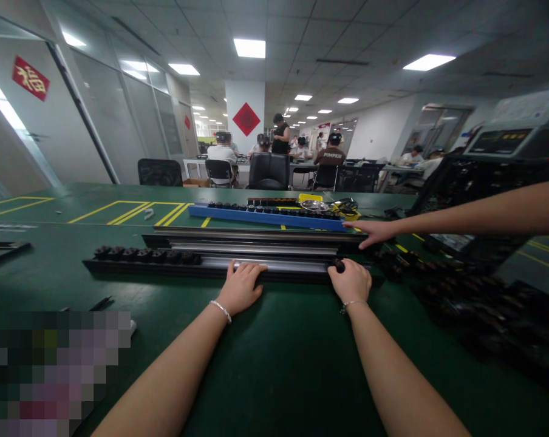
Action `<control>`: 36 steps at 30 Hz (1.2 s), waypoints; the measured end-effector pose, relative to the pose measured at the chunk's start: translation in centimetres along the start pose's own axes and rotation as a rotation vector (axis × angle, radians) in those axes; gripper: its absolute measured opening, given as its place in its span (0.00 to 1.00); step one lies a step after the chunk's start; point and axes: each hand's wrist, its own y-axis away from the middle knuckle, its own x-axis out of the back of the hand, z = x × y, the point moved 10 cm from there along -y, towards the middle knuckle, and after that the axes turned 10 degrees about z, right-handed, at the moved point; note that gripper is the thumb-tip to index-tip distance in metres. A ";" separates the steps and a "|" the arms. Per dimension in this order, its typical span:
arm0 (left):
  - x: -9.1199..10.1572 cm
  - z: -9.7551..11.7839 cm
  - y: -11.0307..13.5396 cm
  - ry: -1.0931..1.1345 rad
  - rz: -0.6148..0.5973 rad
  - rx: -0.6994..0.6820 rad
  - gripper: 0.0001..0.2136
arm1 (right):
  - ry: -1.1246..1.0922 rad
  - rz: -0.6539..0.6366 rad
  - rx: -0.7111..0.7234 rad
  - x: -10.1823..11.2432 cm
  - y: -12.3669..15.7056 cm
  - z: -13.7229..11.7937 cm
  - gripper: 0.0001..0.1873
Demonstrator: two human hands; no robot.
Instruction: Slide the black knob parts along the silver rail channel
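A long black rail point(279, 267) with a shiny channel lies across the green table before me. Several black wheel-like pieces point(147, 255) stand in a row in its left part. My left hand point(240, 285) is laid over the rail's near side near the middle, fingertips over the channel and thumb on the near side. Toward the rail's right end, my right hand point(351, 282) is closed around a small dark roundish piece point(337, 265), partly hidden by the fingers. Another black rail point(247, 237) with a bright channel lies just behind.
Another person's hand point(370, 232) reaches in from the right over the rear rail's end. Behind lies a blue rail point(265, 216) filled with black pieces. A dark heap of parts point(484, 303) covers the right side. Yellow tape point(115, 212) marks the table point(293, 364).
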 end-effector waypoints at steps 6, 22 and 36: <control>0.0 -0.1 -0.1 -0.001 0.000 0.004 0.21 | 0.007 -0.014 -0.011 -0.1 -0.2 0.4 0.16; 0.3 -0.2 -0.2 -0.013 0.010 0.016 0.19 | 0.030 0.000 -0.055 0.2 -0.5 1.5 0.18; 0.1 -0.3 -0.2 -0.009 0.011 0.027 0.19 | 0.034 0.020 -0.094 0.7 -0.7 2.5 0.18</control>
